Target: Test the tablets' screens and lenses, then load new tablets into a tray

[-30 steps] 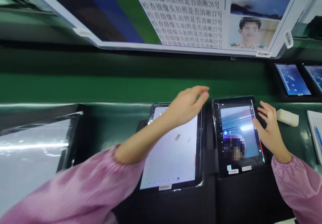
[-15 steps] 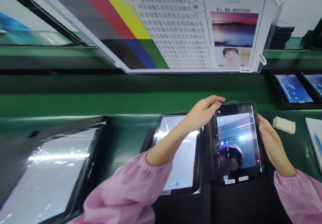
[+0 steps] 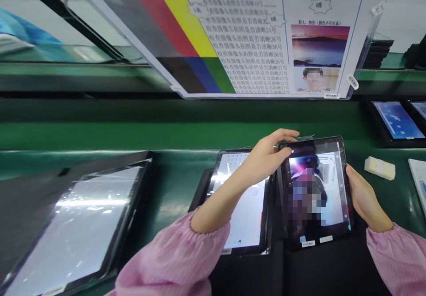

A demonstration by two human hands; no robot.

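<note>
A black tablet (image 3: 316, 194) is tilted up above dark padding, its screen showing a camera picture, partly pixelated. Its upper left corner is gripped by my left hand (image 3: 271, 154), thumb near the front and fingers over the top edge. My right hand (image 3: 364, 196) holds the right edge, with most of its fingers hidden behind the tablet. Under my left forearm lies a second tablet (image 3: 244, 214) with a white screen and a small drawn loop on it.
A larger white-lit tablet (image 3: 86, 216) rests on the left. A pale sponge-like block (image 3: 379, 168) sits right of my right hand, near a white pad (image 3: 416, 176). Blue-screened tablets (image 3: 397, 120) stand behind. A printed chart (image 3: 253, 61) hangs above the green bench (image 3: 173, 189).
On the held tablet, the camera picture has switched from a bluish ceiling-like scene to a pixelated figure. Both hands keep their places on it. The whole view has shifted slightly.
</note>
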